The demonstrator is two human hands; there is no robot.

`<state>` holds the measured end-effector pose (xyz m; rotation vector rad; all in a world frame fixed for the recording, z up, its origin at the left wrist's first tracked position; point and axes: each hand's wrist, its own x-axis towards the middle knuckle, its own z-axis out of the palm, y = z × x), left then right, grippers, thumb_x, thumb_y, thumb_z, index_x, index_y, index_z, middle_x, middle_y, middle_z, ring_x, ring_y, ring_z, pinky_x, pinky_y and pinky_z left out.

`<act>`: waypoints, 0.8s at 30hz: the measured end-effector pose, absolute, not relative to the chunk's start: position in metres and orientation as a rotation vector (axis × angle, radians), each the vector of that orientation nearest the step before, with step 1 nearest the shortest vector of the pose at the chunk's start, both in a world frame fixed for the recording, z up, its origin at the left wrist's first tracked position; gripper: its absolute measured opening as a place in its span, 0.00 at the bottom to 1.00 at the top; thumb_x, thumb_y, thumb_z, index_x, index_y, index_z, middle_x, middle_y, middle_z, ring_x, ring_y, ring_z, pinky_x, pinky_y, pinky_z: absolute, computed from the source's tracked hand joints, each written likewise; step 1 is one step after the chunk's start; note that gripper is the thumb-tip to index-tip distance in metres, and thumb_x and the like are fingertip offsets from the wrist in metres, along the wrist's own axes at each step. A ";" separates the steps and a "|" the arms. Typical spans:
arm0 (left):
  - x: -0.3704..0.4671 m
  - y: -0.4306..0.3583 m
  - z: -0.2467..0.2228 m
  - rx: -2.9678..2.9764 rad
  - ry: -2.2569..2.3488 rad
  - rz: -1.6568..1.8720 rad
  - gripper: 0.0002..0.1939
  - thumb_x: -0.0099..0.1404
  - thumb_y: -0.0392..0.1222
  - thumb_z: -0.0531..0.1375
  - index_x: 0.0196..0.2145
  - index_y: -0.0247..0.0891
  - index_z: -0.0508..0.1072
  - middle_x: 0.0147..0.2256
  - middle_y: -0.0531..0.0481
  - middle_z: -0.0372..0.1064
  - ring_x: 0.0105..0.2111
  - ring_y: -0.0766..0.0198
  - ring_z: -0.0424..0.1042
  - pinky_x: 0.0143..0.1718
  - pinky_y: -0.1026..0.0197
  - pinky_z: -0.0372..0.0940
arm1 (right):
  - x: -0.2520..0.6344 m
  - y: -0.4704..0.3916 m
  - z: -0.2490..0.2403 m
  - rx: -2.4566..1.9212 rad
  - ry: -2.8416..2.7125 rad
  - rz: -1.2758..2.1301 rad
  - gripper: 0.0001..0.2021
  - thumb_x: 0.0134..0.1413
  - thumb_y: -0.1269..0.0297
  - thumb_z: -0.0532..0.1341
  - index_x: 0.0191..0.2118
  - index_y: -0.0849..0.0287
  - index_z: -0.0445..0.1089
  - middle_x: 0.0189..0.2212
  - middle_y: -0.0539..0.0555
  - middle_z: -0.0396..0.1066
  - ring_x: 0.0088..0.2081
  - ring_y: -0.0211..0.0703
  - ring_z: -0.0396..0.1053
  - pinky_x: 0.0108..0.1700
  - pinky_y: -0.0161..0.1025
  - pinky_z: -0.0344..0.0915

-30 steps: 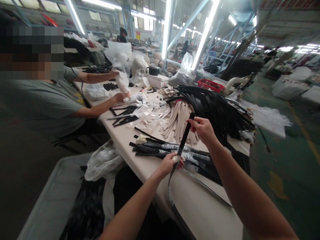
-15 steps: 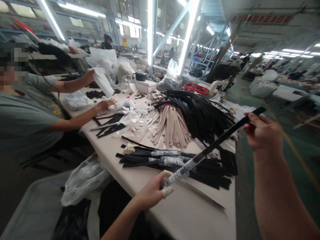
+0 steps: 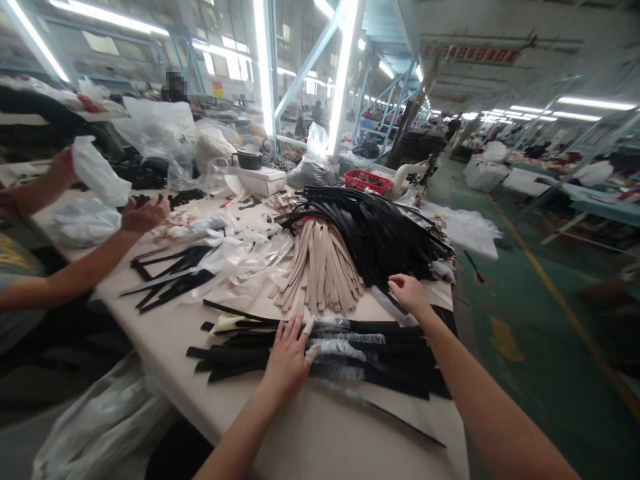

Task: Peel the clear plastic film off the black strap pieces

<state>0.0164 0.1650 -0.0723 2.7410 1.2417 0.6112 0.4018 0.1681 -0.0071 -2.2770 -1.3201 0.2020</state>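
Observation:
My left hand (image 3: 291, 353) lies with fingers spread on a pile of black strips (image 3: 230, 357), some of them wrapped in clear plastic (image 3: 343, 348) around the middle. Pale covers sit on two of its fingertips. My right hand (image 3: 407, 292) is closed, fingertips pressed together, at the lower edge of a large bundle of black straps (image 3: 373, 230); what it pinches, if anything, is too small to make out. Beige straps (image 3: 320, 267) fan out between the black bundle and the pile. One thin black strip (image 3: 400, 420) lies nearest the table's front.
At the left, a co-worker's hands (image 3: 145, 215) handle a white plastic bag (image 3: 100, 172). Crumpled clear plastic (image 3: 245, 257) and more black strips (image 3: 175, 273) lie on the table (image 3: 320, 437). A red basket (image 3: 367, 181) and a white box (image 3: 260, 180) stand behind.
The plastic-wrapped black strip that I held up between both hands is now down on the pile. My left hand has opened flat; my right hand has moved left to the black bundle. The view has turned right.

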 end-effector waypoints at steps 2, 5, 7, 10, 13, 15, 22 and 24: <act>0.026 0.158 -0.084 2.723 1.301 0.651 0.30 0.70 0.49 0.53 0.67 0.41 0.56 0.66 0.42 0.53 0.66 0.49 0.50 0.66 0.43 0.44 | 0.400 0.216 -0.014 -2.320 -1.411 0.207 0.12 0.61 0.60 0.60 0.46 0.58 0.74 0.45 0.56 0.77 0.46 0.45 0.73 0.52 0.41 0.66; 0.023 0.151 -0.089 2.712 1.322 0.665 0.31 0.70 0.46 0.53 0.68 0.42 0.52 0.67 0.43 0.51 0.67 0.50 0.49 0.66 0.45 0.43 | 0.401 0.264 -0.024 -2.447 -1.478 0.217 0.14 0.61 0.58 0.61 0.45 0.63 0.72 0.45 0.58 0.75 0.46 0.47 0.73 0.51 0.49 0.67; 0.017 0.147 -0.087 2.696 1.313 0.647 0.32 0.70 0.47 0.53 0.69 0.42 0.50 0.67 0.44 0.50 0.67 0.50 0.48 0.67 0.45 0.43 | 0.403 0.280 -0.031 -2.507 -1.534 0.216 0.12 0.60 0.61 0.62 0.42 0.65 0.73 0.42 0.62 0.75 0.46 0.50 0.73 0.50 0.47 0.66; 0.012 0.146 -0.084 2.628 1.304 0.622 0.34 0.70 0.50 0.53 0.69 0.40 0.48 0.68 0.43 0.48 0.67 0.50 0.46 0.67 0.44 0.43 | 0.409 0.291 -0.043 -2.523 -1.640 0.166 0.13 0.57 0.67 0.60 0.46 0.70 0.72 0.44 0.71 0.73 0.49 0.57 0.72 0.49 0.45 0.64; 0.010 0.145 -0.082 2.539 1.295 0.625 0.35 0.70 0.52 0.53 0.69 0.40 0.49 0.68 0.42 0.47 0.68 0.49 0.45 0.67 0.43 0.42 | 0.417 0.294 -0.054 -2.537 -1.728 0.145 0.21 0.55 0.66 0.60 0.53 0.72 0.67 0.45 0.72 0.73 0.48 0.59 0.72 0.45 0.45 0.65; 0.009 0.144 -0.082 2.485 1.279 0.634 0.34 0.70 0.52 0.53 0.69 0.41 0.50 0.68 0.42 0.47 0.68 0.49 0.44 0.67 0.42 0.42 | 0.420 0.294 -0.059 -2.553 -1.762 0.140 0.21 0.53 0.65 0.60 0.52 0.70 0.68 0.44 0.71 0.74 0.47 0.60 0.73 0.44 0.44 0.65; 0.005 0.141 -0.079 2.375 1.237 0.688 0.30 0.70 0.50 0.52 0.67 0.40 0.55 0.67 0.42 0.50 0.68 0.51 0.45 0.68 0.43 0.41 | 0.416 0.286 -0.060 -2.580 -1.727 0.103 0.17 0.51 0.68 0.59 0.46 0.69 0.72 0.41 0.72 0.75 0.43 0.61 0.74 0.40 0.44 0.64; 0.004 0.139 -0.078 2.351 1.230 0.716 0.29 0.70 0.48 0.53 0.66 0.40 0.57 0.66 0.42 0.51 0.68 0.51 0.46 0.68 0.43 0.41 | 0.414 0.283 -0.051 -2.547 -1.712 0.089 0.13 0.52 0.68 0.59 0.42 0.67 0.74 0.39 0.70 0.76 0.42 0.59 0.75 0.40 0.44 0.64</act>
